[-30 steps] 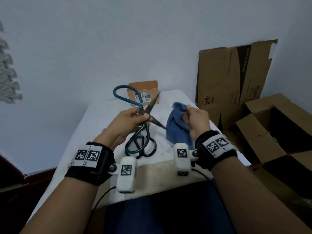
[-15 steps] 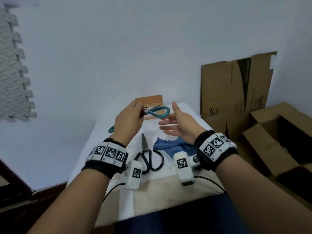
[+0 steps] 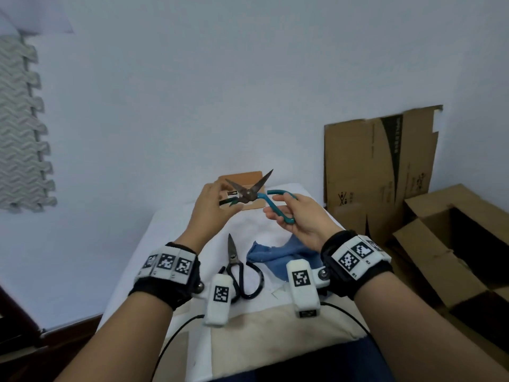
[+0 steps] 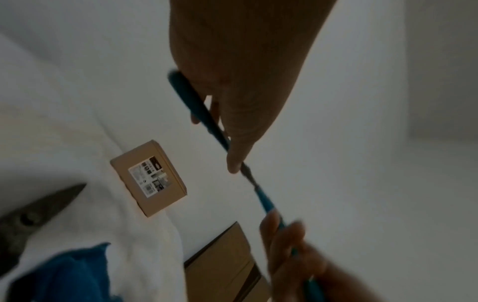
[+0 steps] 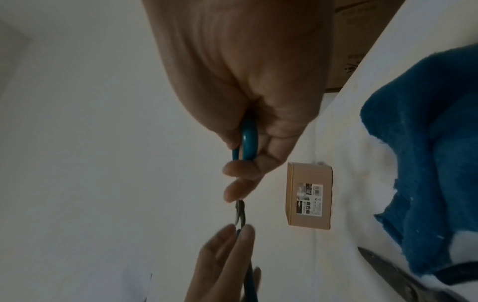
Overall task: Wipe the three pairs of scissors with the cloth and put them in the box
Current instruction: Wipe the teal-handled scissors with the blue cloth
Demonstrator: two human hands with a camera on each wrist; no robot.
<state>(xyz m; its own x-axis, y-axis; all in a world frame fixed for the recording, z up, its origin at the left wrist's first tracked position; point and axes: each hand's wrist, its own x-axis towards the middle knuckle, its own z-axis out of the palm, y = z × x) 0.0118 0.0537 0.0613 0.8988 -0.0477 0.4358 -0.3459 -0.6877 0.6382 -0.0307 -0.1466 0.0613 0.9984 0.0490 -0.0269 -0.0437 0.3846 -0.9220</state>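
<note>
Both hands hold the teal-handled scissors in the air above the far end of the table, blades spread and pointing up. My left hand grips one handle. My right hand curls round the other handle loop. A black-handled pair of scissors lies shut on the white table, tip pointing away. The blue cloth lies crumpled beside it, under my right wrist. A small brown box with a label stands at the table's far end. Only two pairs show.
Flattened cardboard leans on the wall to the right of the table. Large open cardboard boxes stand on the floor at the right. A grey foam mat hangs on the left wall.
My right hand let go of the cloth, which now lies on the table, and took one teal handle. The teal scissors turned blades up and moved toward the small box.
</note>
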